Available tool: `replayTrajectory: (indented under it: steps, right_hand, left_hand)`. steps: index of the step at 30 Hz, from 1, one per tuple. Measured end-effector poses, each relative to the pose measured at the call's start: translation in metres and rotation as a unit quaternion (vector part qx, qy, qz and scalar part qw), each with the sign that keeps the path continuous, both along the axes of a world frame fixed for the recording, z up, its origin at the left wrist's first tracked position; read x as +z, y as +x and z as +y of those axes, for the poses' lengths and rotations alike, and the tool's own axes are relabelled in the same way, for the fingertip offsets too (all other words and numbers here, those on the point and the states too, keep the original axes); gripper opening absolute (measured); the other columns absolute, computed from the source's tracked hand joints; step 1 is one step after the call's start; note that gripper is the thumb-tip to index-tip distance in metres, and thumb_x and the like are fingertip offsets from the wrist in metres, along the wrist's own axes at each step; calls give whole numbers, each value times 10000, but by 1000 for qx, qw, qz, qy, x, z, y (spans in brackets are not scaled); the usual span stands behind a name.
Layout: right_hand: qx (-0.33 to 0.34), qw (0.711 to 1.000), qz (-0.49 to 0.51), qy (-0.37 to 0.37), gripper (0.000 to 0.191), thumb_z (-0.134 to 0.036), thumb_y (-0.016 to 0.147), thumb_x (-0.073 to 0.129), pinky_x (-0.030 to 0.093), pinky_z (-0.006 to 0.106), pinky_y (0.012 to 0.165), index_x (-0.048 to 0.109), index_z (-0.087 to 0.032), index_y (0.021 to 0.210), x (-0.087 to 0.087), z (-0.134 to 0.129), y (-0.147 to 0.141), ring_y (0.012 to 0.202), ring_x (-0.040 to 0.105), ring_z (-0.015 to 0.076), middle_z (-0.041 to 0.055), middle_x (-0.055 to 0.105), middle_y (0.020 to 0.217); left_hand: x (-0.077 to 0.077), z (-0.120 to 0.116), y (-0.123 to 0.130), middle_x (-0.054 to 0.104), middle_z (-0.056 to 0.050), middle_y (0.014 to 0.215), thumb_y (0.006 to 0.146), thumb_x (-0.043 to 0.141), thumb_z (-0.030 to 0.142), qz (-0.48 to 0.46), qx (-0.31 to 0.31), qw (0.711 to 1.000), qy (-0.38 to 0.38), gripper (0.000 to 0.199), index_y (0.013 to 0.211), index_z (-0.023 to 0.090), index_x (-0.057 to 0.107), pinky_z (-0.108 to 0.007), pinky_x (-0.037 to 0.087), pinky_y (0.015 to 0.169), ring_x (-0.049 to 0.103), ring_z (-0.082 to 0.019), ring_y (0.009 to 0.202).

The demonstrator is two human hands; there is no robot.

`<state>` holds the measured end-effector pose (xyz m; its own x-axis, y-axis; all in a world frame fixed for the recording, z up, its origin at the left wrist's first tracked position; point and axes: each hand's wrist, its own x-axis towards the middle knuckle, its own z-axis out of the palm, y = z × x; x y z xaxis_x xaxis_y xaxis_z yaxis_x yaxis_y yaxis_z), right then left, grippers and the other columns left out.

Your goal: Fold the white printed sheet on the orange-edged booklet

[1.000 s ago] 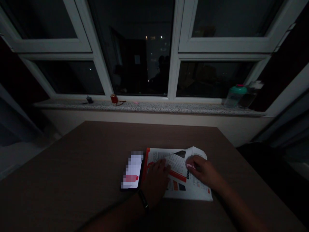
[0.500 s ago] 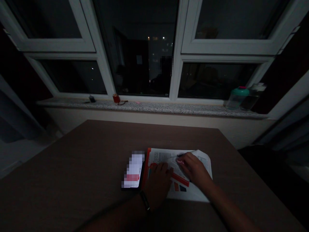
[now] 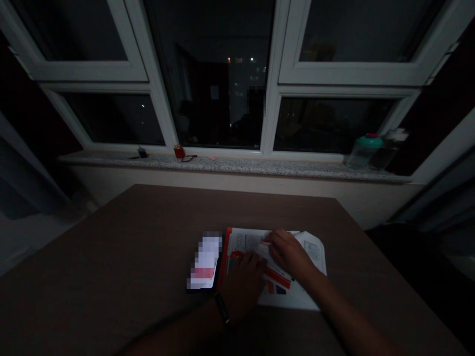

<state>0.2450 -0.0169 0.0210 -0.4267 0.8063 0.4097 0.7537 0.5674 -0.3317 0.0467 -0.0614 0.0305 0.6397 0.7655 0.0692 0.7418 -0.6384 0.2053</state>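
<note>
A printed booklet with an orange left edge lies on the table, its right corner curling up. Across its middle is a tilted printed piece with an orange strip; whether it is a folded page or a separate sheet I cannot tell. My left hand, with a dark band at the wrist, rests flat over the booklet's left part, fingers spread on the paper. My right hand is closed above the tilted piece, fingertips pinching a small pale pink thing that is too dim to name.
A lit phone lies just left of the booklet on the brown table. On the stone windowsill are a small red tin, a dark little bottle and a green-lidded jug. The room is dim.
My right hand has slid left and slightly up over the paper, its pinched fingertips now nearer my left hand. My left hand, the booklet and the phone stay in place.
</note>
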Motion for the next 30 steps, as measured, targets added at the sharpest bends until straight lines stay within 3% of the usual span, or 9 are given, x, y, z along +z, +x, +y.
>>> replayTrajectory:
  steps: [5, 9, 14, 20, 26, 30]
  right_hand:
    - [-11, 1000, -8, -27, 293, 0, 818, 479, 425, 339, 873, 627, -191, 984, 1, 26, -18, 982, 554, 215, 64, 627, 1004]
    - [-2, 999, -4, -47, 249, -39, 860, 477, 435, 331, 867, 633, -187, 986, 5, 32, -23, 965, 569, 204, 65, 631, 994]
    - [-31, 999, 22, -14, 164, -111, 875, 519, 448, 369, 854, 617, -194, 977, 5, 6, -3, 971, 557, 236, 75, 603, 981]
    - [-16, 996, 74, -38, 114, -159, 902, 506, 478, 340, 784, 594, -220, 941, -14, -36, 19, 898, 579, 225, 57, 588, 911]
    - [27, 998, 47, -41, 131, -160, 876, 553, 465, 367, 807, 605, -222, 979, -21, -29, 25, 921, 565, 232, 59, 591, 940]
    - [44, 998, 34, -24, 58, -165, 864, 592, 442, 366, 796, 622, -211, 880, -22, -23, 27, 910, 552, 225, 53, 591, 925]
  left_hand:
    - [4, -1, 1, 552, -91, 1236, 929, 550, 253, -13, 6, 1000, -8, 317, 1237, 182, 544, -438, 405, 977, 479, -287, 1165]
    - [3, -1, 0, 542, -92, 1255, 927, 560, 261, -16, 3, 1000, -11, 338, 1256, 184, 536, -448, 409, 974, 479, -291, 1168]
    - [-3, -1, -3, 524, -91, 1270, 926, 579, 292, -30, 2, 1000, 0, 373, 1279, 198, 507, -453, 407, 977, 469, -291, 1177]
    - [-9, -2, -2, 504, -98, 1307, 919, 586, 297, -44, 1, 999, 8, 385, 1280, 194, 497, -460, 379, 1024, 450, -299, 1219]
    - [-7, -3, 0, 500, -93, 1319, 920, 579, 265, -49, 2, 999, 16, 382, 1283, 186, 489, -429, 393, 1026, 450, -284, 1229]
    - [-6, -3, -1, 496, -99, 1323, 927, 577, 281, -46, -1, 999, 11, 370, 1273, 181, 495, -434, 390, 1027, 442, -289, 1238]
